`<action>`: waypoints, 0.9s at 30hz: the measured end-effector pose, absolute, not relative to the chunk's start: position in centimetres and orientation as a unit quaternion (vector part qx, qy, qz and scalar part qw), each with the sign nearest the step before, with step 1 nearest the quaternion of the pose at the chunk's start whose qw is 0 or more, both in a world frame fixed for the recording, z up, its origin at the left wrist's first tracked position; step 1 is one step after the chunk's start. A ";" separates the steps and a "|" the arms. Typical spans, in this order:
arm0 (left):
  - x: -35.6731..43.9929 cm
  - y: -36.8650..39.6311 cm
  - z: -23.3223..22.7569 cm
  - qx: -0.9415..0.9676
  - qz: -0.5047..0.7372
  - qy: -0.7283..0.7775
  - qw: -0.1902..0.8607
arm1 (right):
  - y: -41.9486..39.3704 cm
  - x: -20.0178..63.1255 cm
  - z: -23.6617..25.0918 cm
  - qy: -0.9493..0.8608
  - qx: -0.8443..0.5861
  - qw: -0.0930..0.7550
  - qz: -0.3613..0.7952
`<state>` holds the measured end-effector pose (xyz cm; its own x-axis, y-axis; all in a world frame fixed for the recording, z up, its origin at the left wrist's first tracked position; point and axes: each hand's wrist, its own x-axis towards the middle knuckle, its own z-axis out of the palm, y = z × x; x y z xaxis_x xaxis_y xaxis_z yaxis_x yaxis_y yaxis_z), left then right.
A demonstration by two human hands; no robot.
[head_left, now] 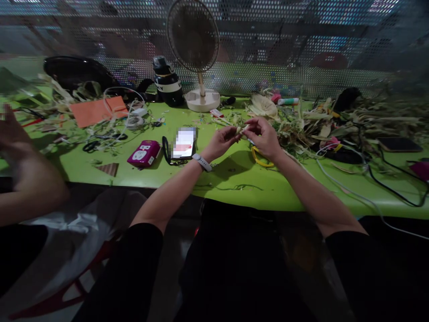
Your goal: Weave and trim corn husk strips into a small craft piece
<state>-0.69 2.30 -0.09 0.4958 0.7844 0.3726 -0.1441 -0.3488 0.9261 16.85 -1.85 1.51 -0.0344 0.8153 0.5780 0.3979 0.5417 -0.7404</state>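
Above the green table, my left hand (225,139) and my right hand (265,138) meet, fingertips pinched together. Between them is a small pale, twisted piece of corn husk (241,129). A yellow loop (261,160), which looks like a scissors handle, shows just under my right hand; whether the fingers hold it cannot be made out. A white watch band circles my left wrist. Left of my left hand lies a phone (183,144) with a lit screen and a black strap.
Dried husks (308,120) are heaped at the right, with cables crossing them. A fan (201,99) and black bottle (169,87) stand at the back. Left are a magenta power socket (144,153), black scissors (91,146), orange paper (97,112) and another person's arm (30,179).
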 end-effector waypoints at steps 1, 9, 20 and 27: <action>-0.7 2.3 -0.1 0.693 0.443 0.231 0.520 | -1.9 16.8 1.6 -0.690 -0.447 0.539 0.184; -0.9 2.7 -0.5 0.721 0.436 0.201 0.499 | -2.5 16.6 1.7 -0.712 -0.480 0.506 0.087; -1.0 3.0 -1.0 0.703 0.449 0.181 0.520 | -2.2 16.7 0.9 -0.765 -0.427 0.474 0.083; -1.0 2.6 -0.5 0.707 0.448 0.187 0.513 | -1.7 16.8 0.1 -0.748 -0.431 0.500 0.070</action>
<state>-1.01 2.58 -0.53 0.5280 0.7249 0.4425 -0.1960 -0.4029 0.8940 16.78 -1.69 0.13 -0.1283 0.7153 0.6869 0.5752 0.6179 -0.5360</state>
